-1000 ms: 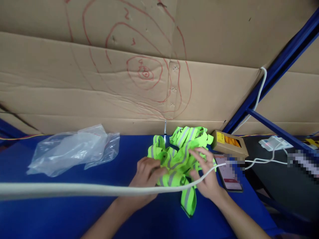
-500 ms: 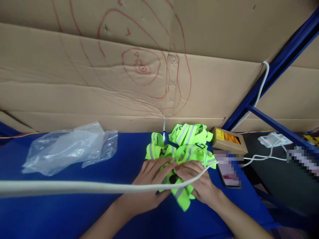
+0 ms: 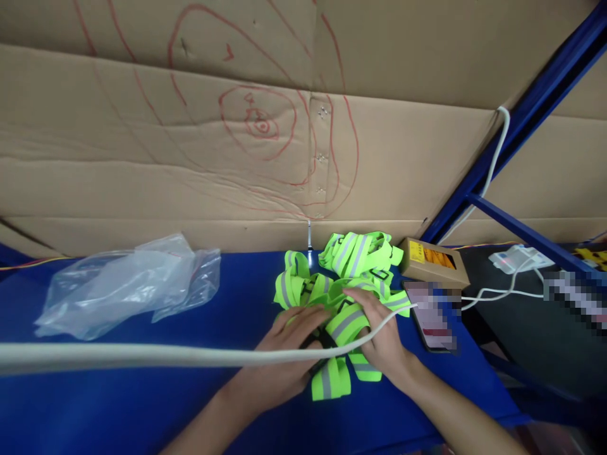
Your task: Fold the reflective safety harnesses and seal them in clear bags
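A heap of neon-green straps with grey reflective stripes lies on the blue table. My left hand presses on the near part of the heap, fingers curled over a strap and a black buckle. My right hand grips a folded strap beside it, and loose strap ends hang toward me between the two hands. A thick white cable runs across in front of both hands and hides part of them.
A crumpled clear plastic bag lies at the left. A small cardboard box and a phone sit right of the straps. A cardboard wall with red scribbles backs the table. Blue shelf struts rise at the right.
My hands have drawn closer together on the near straps. The right hand has taken a folded strap, and the loose ends have shifted toward me.
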Demonstrator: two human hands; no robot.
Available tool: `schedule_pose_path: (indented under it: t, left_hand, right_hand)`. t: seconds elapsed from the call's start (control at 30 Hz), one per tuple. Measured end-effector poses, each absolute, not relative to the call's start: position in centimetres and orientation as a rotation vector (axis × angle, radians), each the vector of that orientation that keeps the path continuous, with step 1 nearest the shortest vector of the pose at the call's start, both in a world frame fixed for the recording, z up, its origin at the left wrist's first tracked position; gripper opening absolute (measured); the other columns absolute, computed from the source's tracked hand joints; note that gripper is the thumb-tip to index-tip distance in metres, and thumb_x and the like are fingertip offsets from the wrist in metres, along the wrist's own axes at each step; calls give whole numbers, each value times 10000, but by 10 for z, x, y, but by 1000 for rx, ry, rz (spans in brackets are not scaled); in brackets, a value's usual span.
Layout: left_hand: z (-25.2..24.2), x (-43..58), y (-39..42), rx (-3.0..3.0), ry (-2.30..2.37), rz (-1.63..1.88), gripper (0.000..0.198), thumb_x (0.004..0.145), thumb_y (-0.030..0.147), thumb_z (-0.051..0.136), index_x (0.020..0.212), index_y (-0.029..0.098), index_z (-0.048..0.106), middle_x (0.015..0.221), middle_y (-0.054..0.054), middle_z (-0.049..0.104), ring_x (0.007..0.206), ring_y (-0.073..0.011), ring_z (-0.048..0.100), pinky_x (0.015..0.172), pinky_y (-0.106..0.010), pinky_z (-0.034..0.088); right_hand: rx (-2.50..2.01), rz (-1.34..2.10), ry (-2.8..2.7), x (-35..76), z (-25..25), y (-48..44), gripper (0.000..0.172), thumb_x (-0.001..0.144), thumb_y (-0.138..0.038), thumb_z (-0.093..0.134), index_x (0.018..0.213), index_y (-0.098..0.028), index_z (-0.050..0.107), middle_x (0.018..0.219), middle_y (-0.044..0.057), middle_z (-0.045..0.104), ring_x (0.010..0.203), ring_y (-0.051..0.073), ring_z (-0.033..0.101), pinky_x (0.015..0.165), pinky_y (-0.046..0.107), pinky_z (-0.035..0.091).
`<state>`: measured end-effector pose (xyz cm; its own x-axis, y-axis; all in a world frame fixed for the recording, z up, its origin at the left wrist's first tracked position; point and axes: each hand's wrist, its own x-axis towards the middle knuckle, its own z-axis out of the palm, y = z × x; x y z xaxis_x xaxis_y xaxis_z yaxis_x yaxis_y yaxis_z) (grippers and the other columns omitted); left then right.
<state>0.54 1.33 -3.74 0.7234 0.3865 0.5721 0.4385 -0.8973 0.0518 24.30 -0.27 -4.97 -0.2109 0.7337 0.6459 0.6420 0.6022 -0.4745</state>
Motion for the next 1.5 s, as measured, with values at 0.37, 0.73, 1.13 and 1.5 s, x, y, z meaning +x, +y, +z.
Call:
schedule_pose_path:
  t: [0.37, 0.73, 1.13, 1.5]
  left_hand:
    - [-37, 5, 13, -2967, -847, -1005, 228, 796, 191, 742, 993, 245, 641, 1042, -44, 682, 1064, -253, 615, 1062, -463, 436]
    - [-44, 6, 21, -2816, -1014, -1181, 245, 870, 130, 605, 1108, 179, 569, 1096, -116, 700, 1000, -250, 679, 867, -383, 572]
    - [-58, 4, 29, -3078, -1209, -1003, 393, 854, 273, 783, 1180, 198, 577, 1168, -98, 689, 1097, -269, 664, 940, -412, 573]
    - [-55, 2, 40, -3087, -1623, -850, 358, 711, 170, 851, 989, 225, 633, 1152, -50, 692, 1129, -300, 658, 989, -479, 512]
  right_hand:
    - [-1125, 166, -1966, 252, -52, 4, 846, 592, 16, 428, 1393, -250, 492, 1316, 88, 642, 1251, 270, 612, 1043, 467, 523]
    - [-807, 167, -2221, 241, -32, -22, 461, 753, -273, 609, 1201, -244, 505, 1201, 114, 606, 1082, 325, 621, 936, 529, 473]
    - [-1319, 239, -2001, 228, -60, -6, 469, 912, -295, 648, 1341, -216, 476, 1095, 119, 707, 970, 300, 692, 823, 446, 548]
    - [-1245, 201, -2031, 230, -58, -3, 288, 886, -189, 617, 1166, -205, 548, 1052, 95, 706, 956, 274, 677, 821, 413, 534]
